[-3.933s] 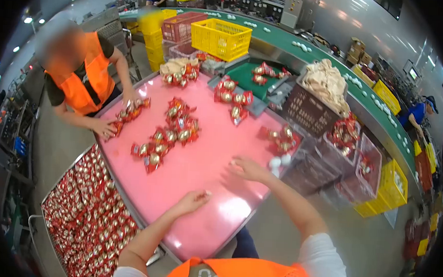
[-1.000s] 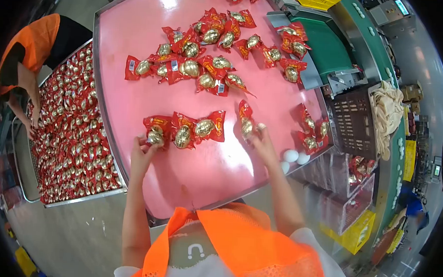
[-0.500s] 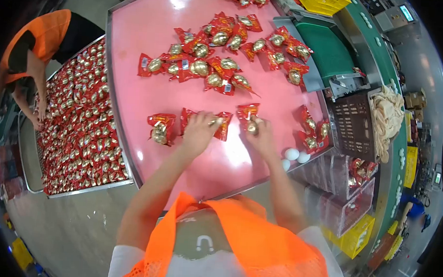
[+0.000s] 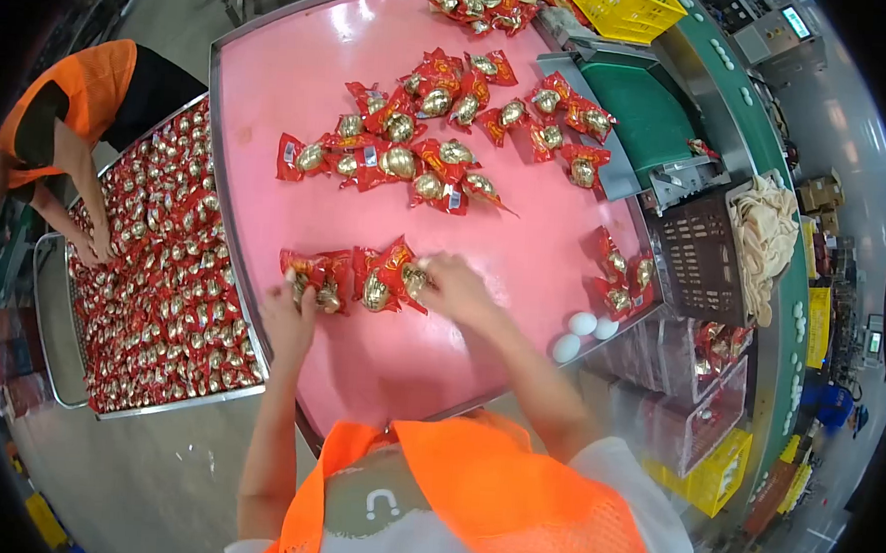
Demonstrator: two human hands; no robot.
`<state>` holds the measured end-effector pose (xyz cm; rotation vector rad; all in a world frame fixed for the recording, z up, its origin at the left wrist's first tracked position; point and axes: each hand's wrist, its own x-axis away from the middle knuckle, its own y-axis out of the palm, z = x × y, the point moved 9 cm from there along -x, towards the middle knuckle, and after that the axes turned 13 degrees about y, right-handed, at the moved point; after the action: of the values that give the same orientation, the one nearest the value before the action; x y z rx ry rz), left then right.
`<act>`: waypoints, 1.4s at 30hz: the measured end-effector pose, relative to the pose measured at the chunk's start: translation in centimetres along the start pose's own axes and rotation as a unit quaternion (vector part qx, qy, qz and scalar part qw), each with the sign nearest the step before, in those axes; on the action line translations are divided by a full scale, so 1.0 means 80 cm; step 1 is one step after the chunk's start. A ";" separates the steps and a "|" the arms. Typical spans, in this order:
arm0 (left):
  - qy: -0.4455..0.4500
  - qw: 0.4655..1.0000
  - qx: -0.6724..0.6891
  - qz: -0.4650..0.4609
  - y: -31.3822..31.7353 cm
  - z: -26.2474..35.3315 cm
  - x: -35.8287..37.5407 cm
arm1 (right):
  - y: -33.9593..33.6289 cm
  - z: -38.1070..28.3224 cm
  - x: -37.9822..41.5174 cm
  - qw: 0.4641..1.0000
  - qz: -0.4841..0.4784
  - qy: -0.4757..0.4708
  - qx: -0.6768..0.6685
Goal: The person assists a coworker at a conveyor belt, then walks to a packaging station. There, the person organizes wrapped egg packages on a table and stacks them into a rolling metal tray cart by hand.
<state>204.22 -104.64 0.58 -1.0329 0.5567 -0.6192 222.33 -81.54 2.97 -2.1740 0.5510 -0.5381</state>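
Red plastic packets with gold egg-shaped contents lie in a short row on the pink tabletop (image 4: 526, 231) in front of me. At the row's left end, my left hand (image 4: 288, 319) has its fingers and thumb around the left packet (image 4: 329, 289). My right hand (image 4: 453, 285) grips the rightmost packet (image 4: 411, 275) from its right side. Between them another red packet (image 4: 373, 291) lies against the one in my right hand. Farther back spreads a loose pile of the same packets (image 4: 397, 160).
Three white eggs (image 4: 581, 324) sit at the front right edge, near a small group of packets (image 4: 618, 276). A brown basket (image 4: 703, 255) with cloth stands right of the table. At left, a person in an orange vest (image 4: 92, 83) reaches into a large tray (image 4: 253, 359) full of packets.
My left hand has moved left to the left packet. My right hand has come left with its packet, bringing the packets together in a row. The other person's hands have shifted over the tray.
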 end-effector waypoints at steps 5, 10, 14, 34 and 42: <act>-0.002 0.998 -0.046 0.042 -0.010 0.016 -0.004 | -0.136 0.123 -0.126 0.962 0.125 0.229 -0.082; 0.234 0.970 0.069 0.022 0.023 0.159 -0.112 | -0.097 0.136 -0.161 0.969 -0.042 0.232 0.077; 0.275 0.959 0.043 -0.057 0.110 0.249 -0.193 | -0.079 0.133 -0.117 0.968 -0.064 0.160 0.183; -0.273 0.688 0.671 0.048 0.033 -0.113 0.017 | 0.007 0.000 0.037 0.988 0.091 -0.118 0.049; -0.102 0.987 -0.035 -0.118 -0.027 -0.117 0.030 | 0.043 -0.046 0.027 0.967 0.065 -0.162 0.184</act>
<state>199.07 -112.80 -1.57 -1.2243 0.2807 -0.6961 221.36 -86.95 2.82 -1.8058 0.3766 -0.1871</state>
